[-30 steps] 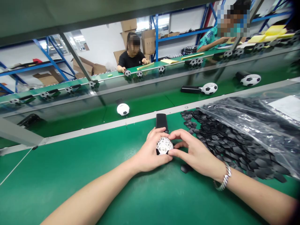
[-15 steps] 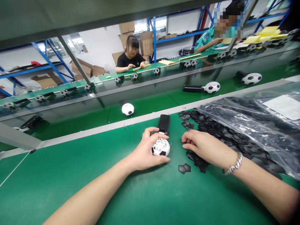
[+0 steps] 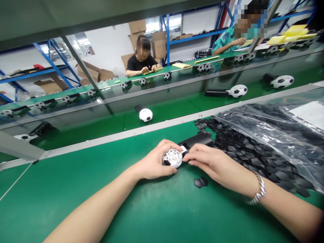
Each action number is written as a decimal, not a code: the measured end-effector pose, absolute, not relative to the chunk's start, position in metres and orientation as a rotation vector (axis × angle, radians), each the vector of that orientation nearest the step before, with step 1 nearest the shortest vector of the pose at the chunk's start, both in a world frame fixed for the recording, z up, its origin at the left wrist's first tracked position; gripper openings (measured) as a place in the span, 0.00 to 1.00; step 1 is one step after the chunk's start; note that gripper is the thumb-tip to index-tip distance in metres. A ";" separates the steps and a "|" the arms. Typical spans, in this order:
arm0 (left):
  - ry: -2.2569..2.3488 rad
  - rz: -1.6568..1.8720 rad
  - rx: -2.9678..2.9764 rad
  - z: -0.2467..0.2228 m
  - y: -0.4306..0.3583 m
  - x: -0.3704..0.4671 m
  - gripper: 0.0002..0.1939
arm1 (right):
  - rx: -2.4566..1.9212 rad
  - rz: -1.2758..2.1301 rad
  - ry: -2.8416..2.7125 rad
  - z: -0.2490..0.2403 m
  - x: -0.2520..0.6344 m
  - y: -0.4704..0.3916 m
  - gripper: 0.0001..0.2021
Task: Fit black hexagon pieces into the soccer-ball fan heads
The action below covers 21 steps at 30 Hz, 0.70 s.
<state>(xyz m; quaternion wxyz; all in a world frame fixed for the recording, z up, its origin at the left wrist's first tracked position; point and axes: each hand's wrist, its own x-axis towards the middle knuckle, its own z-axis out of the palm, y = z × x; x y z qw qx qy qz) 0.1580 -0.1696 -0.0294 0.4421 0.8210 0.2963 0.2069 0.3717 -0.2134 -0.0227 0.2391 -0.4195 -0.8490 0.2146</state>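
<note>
My left hand (image 3: pixel 159 160) curls its thumb and fingers round a white soccer-ball-shaped head (image 3: pixel 172 158). The head's top is an open lattice, with black patches low on its side. From the head a flat black handle (image 3: pixel 198 140) runs up and to the right on the green bench. At the head's right edge, my right hand (image 3: pixel 205 160) has its fingertips pinched together; whatever they hold is too small or hidden to tell. Two loose black pentagon pieces (image 3: pixel 200 182) lie below the right hand, and a pile of black pentagon pieces (image 3: pixel 235 148) spreads beyond it.
A clear plastic bag (image 3: pixel 275 131) lies over the pile at right. Past the bench's metal rail (image 3: pixel 113 136), a green conveyor (image 3: pixel 169 111) carries several ball-headed items, including a ball head (image 3: pixel 146 115). Two people (image 3: pixel 142 57) sit across at the far bench.
My right hand has moved left from the pile to the ball head. The handle has swung round to point right. Items on the conveyor have shifted right.
</note>
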 end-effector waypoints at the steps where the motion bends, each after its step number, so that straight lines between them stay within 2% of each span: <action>1: 0.736 0.510 2.035 -0.029 -0.169 0.158 0.28 | -1.144 0.560 -2.311 -0.024 0.371 -0.214 0.11; 6: 0.768 0.515 2.041 -0.028 -0.173 0.160 0.28 | -1.224 0.521 -2.259 -0.026 0.369 -0.215 0.06; 11: 0.771 0.532 2.062 -0.027 -0.176 0.161 0.28 | -1.143 0.516 -2.271 -0.025 0.368 -0.217 0.10; 16: 0.809 0.530 2.074 -0.026 -0.177 0.161 0.28 | -1.134 0.539 -2.193 -0.023 0.364 -0.218 0.07; 21: 0.891 0.589 2.068 -0.028 -0.181 0.167 0.24 | -1.122 0.662 -2.129 -0.026 0.358 -0.218 0.07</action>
